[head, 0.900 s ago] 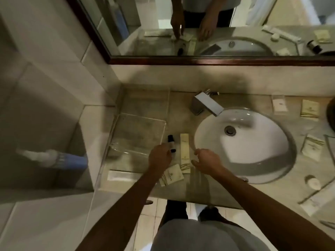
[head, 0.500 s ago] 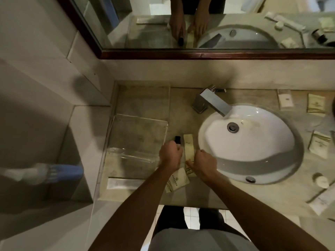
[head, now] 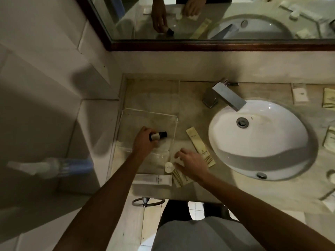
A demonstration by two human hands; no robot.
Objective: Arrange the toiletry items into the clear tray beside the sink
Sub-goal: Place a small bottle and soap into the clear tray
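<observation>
1. Small bottle (head: 157, 136): pale label band round the body, black cap, lying tilted inside the clear tray (head: 174, 124), cap toward the sink (head: 272, 160).
2. Left hand (head: 144, 142): fingers curled round the bottle's base end, over the tray's floor.
3. Right hand (head: 192, 163): fingers spread and loosely bent, resting over a cream sachet (head: 181, 178) on the tabletop (head: 190, 91), just right of the tray's near corner; whether pinching anything cannot be told.
4. Round white cap-like item (head: 169, 167) touching that sachet, faint print on top, too small to read.
5. Long cream packet (head: 200, 146) lying slanted between tray and sink, dark logo and gold stripes at its near end; wording unreadable.
6. White tube (head: 154, 179) flat along the tabletop's front edge, near the tray; dark lettering present, illegible.
7. More cream packets (head: 328, 98) right of the sink, well apart from the tray.
</observation>
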